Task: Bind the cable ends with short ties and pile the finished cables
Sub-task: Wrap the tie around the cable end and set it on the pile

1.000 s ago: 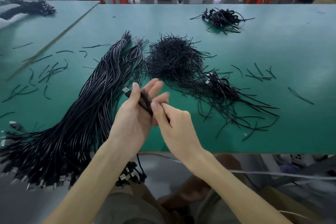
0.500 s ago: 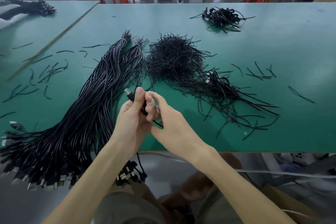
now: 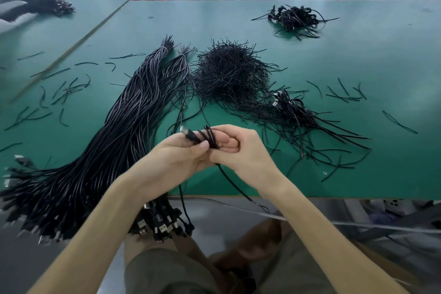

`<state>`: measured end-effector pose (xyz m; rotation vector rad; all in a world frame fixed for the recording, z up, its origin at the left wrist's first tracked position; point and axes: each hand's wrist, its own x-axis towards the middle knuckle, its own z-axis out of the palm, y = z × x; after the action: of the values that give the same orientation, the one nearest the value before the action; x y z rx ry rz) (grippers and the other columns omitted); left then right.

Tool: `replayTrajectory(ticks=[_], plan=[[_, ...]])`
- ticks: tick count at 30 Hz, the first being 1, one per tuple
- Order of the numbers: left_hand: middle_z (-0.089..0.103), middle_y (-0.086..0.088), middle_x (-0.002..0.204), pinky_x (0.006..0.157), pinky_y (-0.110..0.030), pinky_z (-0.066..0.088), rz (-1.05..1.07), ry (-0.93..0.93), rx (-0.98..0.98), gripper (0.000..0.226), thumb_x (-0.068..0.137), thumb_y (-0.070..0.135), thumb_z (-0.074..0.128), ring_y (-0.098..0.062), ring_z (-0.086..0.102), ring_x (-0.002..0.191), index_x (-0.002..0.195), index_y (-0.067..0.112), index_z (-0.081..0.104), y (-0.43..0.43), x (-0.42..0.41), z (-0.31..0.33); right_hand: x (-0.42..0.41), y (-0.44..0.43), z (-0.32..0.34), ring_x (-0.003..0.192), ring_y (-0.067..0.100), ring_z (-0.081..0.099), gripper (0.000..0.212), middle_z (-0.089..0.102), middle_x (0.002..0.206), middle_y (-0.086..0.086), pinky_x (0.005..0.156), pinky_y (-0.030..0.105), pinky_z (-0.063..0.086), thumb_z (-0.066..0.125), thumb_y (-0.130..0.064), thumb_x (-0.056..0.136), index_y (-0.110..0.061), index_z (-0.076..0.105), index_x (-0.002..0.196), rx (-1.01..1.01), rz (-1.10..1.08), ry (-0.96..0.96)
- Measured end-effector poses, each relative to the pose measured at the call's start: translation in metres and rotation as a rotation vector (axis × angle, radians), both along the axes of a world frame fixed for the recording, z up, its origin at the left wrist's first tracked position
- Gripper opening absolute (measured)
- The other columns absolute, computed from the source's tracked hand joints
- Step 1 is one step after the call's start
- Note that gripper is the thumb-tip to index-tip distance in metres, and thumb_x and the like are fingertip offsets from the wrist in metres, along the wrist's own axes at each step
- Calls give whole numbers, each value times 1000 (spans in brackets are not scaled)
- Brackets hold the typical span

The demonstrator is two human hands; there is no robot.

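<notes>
My L hand (image 3: 177,159) pinches a thin black USB cable (image 3: 191,135) just behind its silver plug, thumb on top. R hand (image 3: 242,150) curls round the cable's small loops, touching the L. Both hover over the green table top (image 3: 358,62), nr front edge. Long bundle of black cables (image 3: 107,145) lies L, heap of short black wire ties (image 3: 229,71) beyond, pile of bound black cables (image 3: 294,108) R.

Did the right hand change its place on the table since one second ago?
Yes. The right hand moved forward, away from the table's near edge, toward the pile of ties.
</notes>
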<state>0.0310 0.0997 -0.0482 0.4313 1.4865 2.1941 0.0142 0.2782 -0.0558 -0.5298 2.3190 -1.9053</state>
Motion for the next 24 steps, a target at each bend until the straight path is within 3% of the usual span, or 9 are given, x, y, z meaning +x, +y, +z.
replayTrajectory(ticks=[3, 6, 10, 14, 17, 20, 21, 24], plan=[[69, -16, 131, 105, -30, 50, -36, 7, -219, 30, 103, 7, 48, -27, 63, 126, 123, 2, 71, -9, 2, 9, 4, -2, -3, 92, 13, 73, 32, 78, 93, -6, 89, 36, 59, 74, -4, 80, -20, 76, 107, 76, 17, 26], [77, -10, 111, 96, -28, 57, 160, 36, -429, 19, 100, 5, 57, -20, 73, 107, 108, 5, 74, -4, 6, 15, 8, -10, -5, 88, 7, 70, 34, 76, 91, -10, 80, 23, 57, 69, -3, 82, -24, 76, 109, 104, -2, 74], [78, -15, 88, 71, -31, 64, 444, 89, -526, 9, 94, 0, 67, -28, 77, 86, 94, 1, 75, 2, 14, 9, 9, -12, -6, 84, 9, 63, 25, 72, 89, -8, 75, 24, 52, 69, -7, 85, -22, 73, 105, 200, -20, 164], [75, -6, 70, 57, -28, 59, 605, 230, -832, 8, 84, 19, 82, -24, 72, 60, 78, 23, 77, -6, 13, 2, 9, -7, -7, 79, 13, 58, 10, 67, 85, -8, 77, 34, 50, 75, -20, 87, -20, 70, 97, 360, 3, 178], [71, 1, 58, 55, -24, 56, 530, 225, -1007, 22, 85, 38, 79, -19, 68, 50, 74, 20, 73, -10, 10, 0, 8, -6, -4, 84, 22, 61, 11, 68, 90, -1, 79, 44, 50, 70, -22, 92, -14, 68, 98, 536, 59, 222], [70, 11, 61, 52, -25, 52, 430, 285, -1220, 38, 86, 54, 72, -10, 65, 49, 73, 18, 68, -10, 4, 2, 9, -6, -1, 92, 22, 60, 8, 63, 96, -1, 81, 42, 50, 62, -18, 98, -13, 64, 104, 736, 113, 336], [71, 7, 61, 53, -26, 53, 381, 280, -1201, 43, 85, 58, 69, -12, 65, 50, 77, 16, 69, -11, 3, 4, 9, -5, 0, 95, 21, 60, 9, 62, 98, -2, 82, 40, 51, 59, -13, 99, -15, 64, 107, 755, 126, 358], [75, -7, 69, 50, -31, 55, 295, 161, -898, 52, 82, 56, 64, -29, 71, 57, 90, 5, 68, -11, 1, 6, 10, -3, -1, 94, 15, 59, 23, 58, 97, -3, 81, 37, 53, 53, 0, 98, -15, 64, 111, 747, 145, 415]])
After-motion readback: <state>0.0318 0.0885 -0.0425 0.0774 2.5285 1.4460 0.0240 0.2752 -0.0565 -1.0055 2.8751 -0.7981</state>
